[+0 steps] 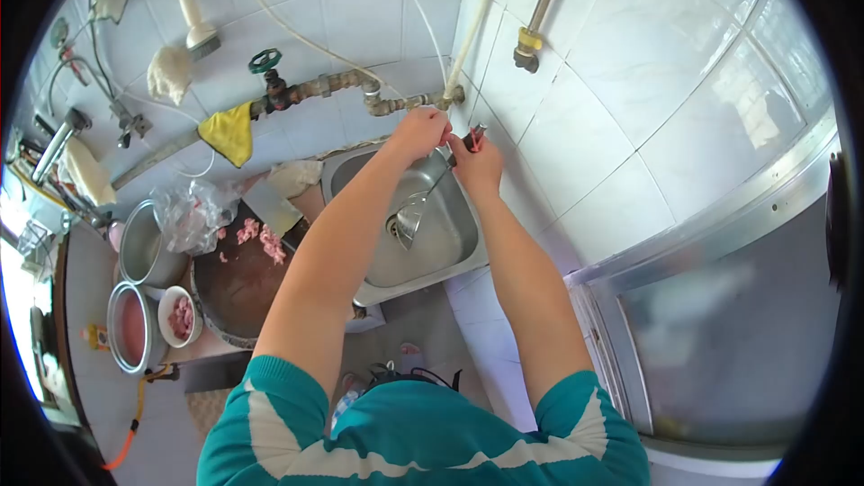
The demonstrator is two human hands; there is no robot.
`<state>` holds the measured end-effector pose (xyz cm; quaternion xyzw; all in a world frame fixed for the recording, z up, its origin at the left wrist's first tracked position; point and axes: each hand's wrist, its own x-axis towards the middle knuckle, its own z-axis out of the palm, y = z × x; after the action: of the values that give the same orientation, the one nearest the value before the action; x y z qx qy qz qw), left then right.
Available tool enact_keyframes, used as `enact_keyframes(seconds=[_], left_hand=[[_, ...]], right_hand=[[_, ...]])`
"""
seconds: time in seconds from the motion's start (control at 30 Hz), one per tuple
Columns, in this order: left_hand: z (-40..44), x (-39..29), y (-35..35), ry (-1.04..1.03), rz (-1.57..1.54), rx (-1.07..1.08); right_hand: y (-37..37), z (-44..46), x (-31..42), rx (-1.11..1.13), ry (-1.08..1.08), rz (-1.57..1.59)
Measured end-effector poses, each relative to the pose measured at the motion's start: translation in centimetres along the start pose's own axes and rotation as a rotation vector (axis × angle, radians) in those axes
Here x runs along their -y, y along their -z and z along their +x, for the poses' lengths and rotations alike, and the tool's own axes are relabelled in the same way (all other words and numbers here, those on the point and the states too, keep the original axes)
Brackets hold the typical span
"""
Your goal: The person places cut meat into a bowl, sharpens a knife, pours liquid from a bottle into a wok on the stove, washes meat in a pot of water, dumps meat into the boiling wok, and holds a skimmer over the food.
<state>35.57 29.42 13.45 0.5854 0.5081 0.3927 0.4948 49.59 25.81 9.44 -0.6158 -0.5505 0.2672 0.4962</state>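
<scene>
Both arms reach to the far end of the metal sink [466,256]. In my right hand [483,166] is the dark handle of what looks like a metal spatula [411,216], with a bit of red near the handle's end. Its shiny fan-shaped head points down into the basin by the drain [392,227]. My left hand [419,134] is beside the right one, just below the wall pipe [409,104]. The left fingers are closed, and whatever they grip is hidden.
Left of the sink are a round cutting board [238,292] with raw meat pieces [271,245], a white bowl of meat [180,319], two metal pots [144,252] and a clear plastic bag [191,216]. A yellow cloth [229,135] hangs on the pipe. A tiled wall [612,180] stands close at right.
</scene>
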Motion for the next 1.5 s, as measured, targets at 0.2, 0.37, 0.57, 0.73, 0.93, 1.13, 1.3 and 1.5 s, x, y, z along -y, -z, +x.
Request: enact_keyframes(seconds=[0.2,0.37,0.57,0.73,0.93,1.13,1.3,1.5], left_hand=[[2.8,1.4,-1.3,0.034,-0.458,0.051],[-3.9,11.0,0.7,-0.15,-0.206,-0.599],[-2.4,25.1,-6.2,0.239,0.041,-0.544],[-1.0,20.9,-5.0,0.641,-0.538,-0.262],[-1.7,17.8,-9.2,-0.149,0.133,-0.306],[-5.9,15.8,-7.4,-0.349,0.217,-0.229],[-5.2,15.6,-4.2,-0.114,0.411,-0.229],[-7.1,17.0,-3.2,-0.049,0.394,-0.379]], right_hand=[[0.5,1.9,-0.2,-0.061,-0.054,0.059],[1.8,1.5,2.8,-0.073,-0.036,0.133],[4.1,-1.0,5.4,-0.094,-0.004,0.191],[4.7,-4.7,3.9,-0.015,0.046,0.086],[3.1,-5.1,2.3,0.047,0.217,0.043],[1.4,-0.1,0.9,0.042,-0.115,0.098],[-2.1,0.3,-1.9,0.144,-0.34,0.351],[-0.3,4.3,1.2,-0.037,0.38,-0.332]])
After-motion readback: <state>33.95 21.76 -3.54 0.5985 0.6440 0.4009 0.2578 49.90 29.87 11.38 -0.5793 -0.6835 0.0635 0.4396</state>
